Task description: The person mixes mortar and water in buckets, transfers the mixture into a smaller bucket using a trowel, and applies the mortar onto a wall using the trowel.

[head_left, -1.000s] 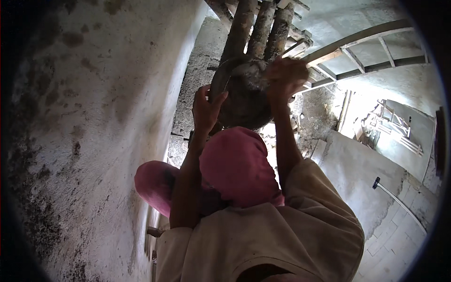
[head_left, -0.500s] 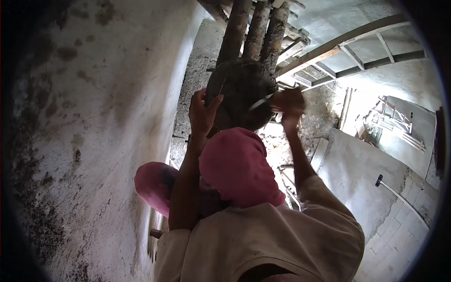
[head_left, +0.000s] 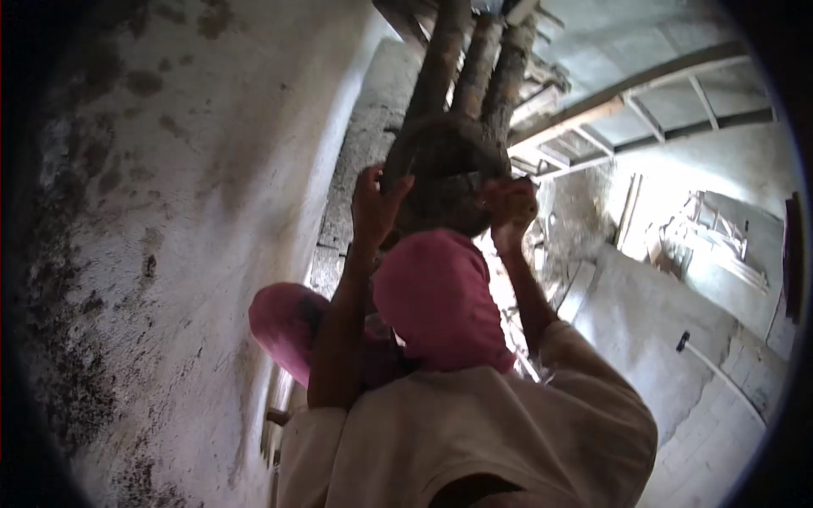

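Observation:
A dark round pan (head_left: 415, 212), its inside deep in shadow, rests against my knees below the wooden poles. My left hand (head_left: 377, 207) grips its left rim, fingers behind and thumb toward the inside. At its right side my right hand (head_left: 512, 205) is closed around the handle of a trowel, with the pale handle end showing at the fist. The trowel's blade (head_left: 461, 176) appears only as a dim shape within the pan. What the pan holds is too dark to make out. Pink cloth covers both my knees (head_left: 436, 296).
Thick round poles (head_left: 480, 72) run away ahead. A stained plaster wall (head_left: 195, 212) rises close on my left. To the right are a wooden ladder-like frame (head_left: 627, 102), a board (head_left: 577, 289), and a long-handled tool (head_left: 720, 372) on the floor.
My right hand has shifted left and inward over the pan, and the bright trowel blade has turned dark. My left hand stays at the rim. The whole view has shifted slightly.

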Tool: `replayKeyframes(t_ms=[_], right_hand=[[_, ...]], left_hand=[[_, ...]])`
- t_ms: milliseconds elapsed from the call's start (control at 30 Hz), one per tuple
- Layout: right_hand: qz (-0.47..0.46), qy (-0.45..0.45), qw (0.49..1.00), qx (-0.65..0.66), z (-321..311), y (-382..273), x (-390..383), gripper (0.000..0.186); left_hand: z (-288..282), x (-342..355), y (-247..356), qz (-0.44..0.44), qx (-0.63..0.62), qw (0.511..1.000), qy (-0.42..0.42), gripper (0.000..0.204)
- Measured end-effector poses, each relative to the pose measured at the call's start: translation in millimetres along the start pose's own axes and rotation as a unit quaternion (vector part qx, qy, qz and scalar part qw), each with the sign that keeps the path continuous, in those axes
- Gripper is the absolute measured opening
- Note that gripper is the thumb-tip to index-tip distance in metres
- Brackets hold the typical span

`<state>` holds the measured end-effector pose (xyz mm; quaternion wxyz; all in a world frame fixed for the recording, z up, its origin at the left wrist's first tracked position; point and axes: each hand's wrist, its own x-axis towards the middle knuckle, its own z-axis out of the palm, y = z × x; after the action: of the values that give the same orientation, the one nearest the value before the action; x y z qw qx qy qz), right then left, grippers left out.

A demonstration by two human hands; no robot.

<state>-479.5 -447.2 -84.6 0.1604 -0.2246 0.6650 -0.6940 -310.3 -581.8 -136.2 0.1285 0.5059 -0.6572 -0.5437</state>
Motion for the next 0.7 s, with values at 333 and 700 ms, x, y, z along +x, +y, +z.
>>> replayKeyframes(t_ms=[333, 700], right_hand=[[-0.069, -0.013, 0.987, -0.145, -12, 50, 50, 0.012], [-0.053, -0.115, 0.98, -0.154, -9, 78, 30, 0.014]], left_hand=[[17, 17, 10, 0.015, -0.043, 0.999, 0.023, 0.062], [17, 16, 1, 0.078, -0.021, 0.994, 0.078, 0.062]])
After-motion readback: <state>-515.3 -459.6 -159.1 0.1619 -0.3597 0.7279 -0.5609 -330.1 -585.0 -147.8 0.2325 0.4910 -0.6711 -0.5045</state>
